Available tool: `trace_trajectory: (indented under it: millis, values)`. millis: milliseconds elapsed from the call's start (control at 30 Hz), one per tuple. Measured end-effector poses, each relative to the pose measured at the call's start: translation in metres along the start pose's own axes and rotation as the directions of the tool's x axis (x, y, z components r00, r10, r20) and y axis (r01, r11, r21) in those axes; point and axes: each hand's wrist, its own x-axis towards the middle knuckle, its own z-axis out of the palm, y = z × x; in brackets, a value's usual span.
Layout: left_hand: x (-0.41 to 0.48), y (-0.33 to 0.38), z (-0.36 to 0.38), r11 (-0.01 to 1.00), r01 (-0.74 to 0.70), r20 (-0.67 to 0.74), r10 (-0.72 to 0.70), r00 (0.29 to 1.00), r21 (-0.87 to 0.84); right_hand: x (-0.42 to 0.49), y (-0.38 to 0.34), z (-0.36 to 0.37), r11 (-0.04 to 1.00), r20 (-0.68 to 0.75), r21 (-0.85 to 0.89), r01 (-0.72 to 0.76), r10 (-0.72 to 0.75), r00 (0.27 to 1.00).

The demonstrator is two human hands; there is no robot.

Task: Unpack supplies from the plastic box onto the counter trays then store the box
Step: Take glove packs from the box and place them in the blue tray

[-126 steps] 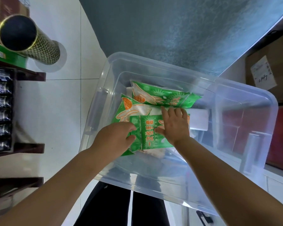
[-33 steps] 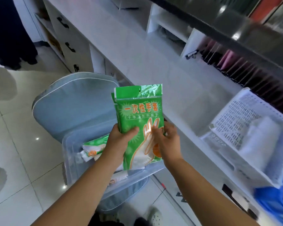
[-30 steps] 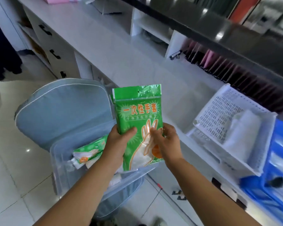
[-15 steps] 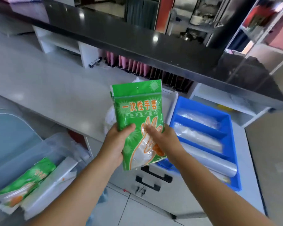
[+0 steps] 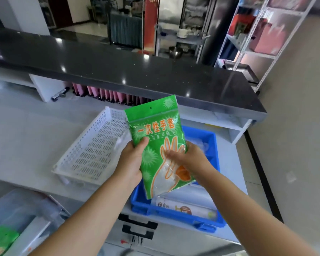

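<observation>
A green pack of disposable gloves (image 5: 155, 137) is held upright in front of me, over the gap between two counter trays. My left hand (image 5: 131, 161) grips its left edge, thumb on the front. My right hand (image 5: 187, 157) holds its right side, fingers across the printed glove. Behind the pack lies a white perforated tray (image 5: 92, 150). A blue tray (image 5: 201, 217) with clear plastic rolls sits below and right. The clear plastic box (image 5: 17, 215) shows at the bottom left with another green pack (image 5: 2, 241) inside.
The trays sit on a grey-white counter (image 5: 26, 130) under a raised black countertop (image 5: 118, 71). Black drawer handles (image 5: 137, 228) are on the cabinet front below. A white metal shelf rack (image 5: 257, 34) stands at the far right.
The green pack came up out of the box in both hands. My view swung right from the box to the trays; over the last half second the pack tilted slightly and sits lower above them.
</observation>
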Motion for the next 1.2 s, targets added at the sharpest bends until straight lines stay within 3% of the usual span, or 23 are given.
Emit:
trace_trajectory:
  millis: [167, 267, 333, 433, 533, 633, 767, 967, 1067, 1133, 1200]
  values:
    - [0.052, -0.007, 0.028, 0.981, 0.002, 0.19, -0.04, 0.981, 0.193, 0.027, -0.01, -0.039, 0.99, -0.252, -0.109, 0.089, -0.114, 0.961]
    - [0.093, -0.01, 0.034, 0.895, -0.065, 0.191, -0.023, 0.981, 0.442, 0.044, -0.02, -0.071, 0.941, -0.407, -0.332, 0.063, -0.203, 0.89]
    - [0.122, -0.012, 0.033, 0.705, -0.193, 0.225, 0.048, 0.973, 0.683, 0.052, -0.024, -0.091, 0.872, -0.479, -0.489, 0.005, -0.273, 0.834]
    - [0.16, -0.023, 0.035, 0.238, -0.453, 0.459, 0.035, 0.888, 0.859, 0.062, -0.023, -0.111, 0.714, -0.511, -0.688, -0.127, -0.353, 0.784]
    - [0.186, -0.041, 0.05, -0.169, -0.643, 0.62, -0.174, 0.765, 0.747, 0.071, -0.016, -0.121, 0.551, -0.498, -0.797, -0.248, -0.368, 0.785]
    - [0.201, -0.056, 0.068, -0.404, -0.706, 0.623, -0.338, 0.706, 0.582, 0.078, -0.009, -0.126, 0.467, -0.503, -0.826, -0.315, -0.363, 0.784]
    - [0.213, -0.072, 0.074, -0.412, -0.7, 0.512, -0.482, 0.711, 0.583, 0.085, -0.004, -0.132, 0.42, -0.5, -0.842, -0.339, -0.37, 0.783]
    - [0.22, -0.084, 0.077, -0.344, -0.637, 0.432, -0.511, 0.743, 0.69, 0.098, 0.006, -0.15, 0.393, -0.467, -0.863, -0.317, -0.381, 0.798]
    - [0.219, -0.086, 0.076, -0.239, -0.553, 0.359, -0.547, 0.756, 0.798, 0.106, 0.009, -0.158, 0.426, -0.436, -0.863, -0.273, -0.353, 0.828]
    - [0.214, -0.085, 0.077, -0.194, -0.527, 0.37, -0.518, 0.771, 0.827, 0.11, 0.008, -0.162, 0.439, -0.397, -0.87, -0.224, -0.353, 0.847]
    - [0.208, -0.077, 0.078, -0.253, -0.546, 0.419, -0.416, 0.807, 0.799, 0.115, 0.004, -0.165, 0.435, -0.357, -0.882, -0.18, -0.37, 0.858]
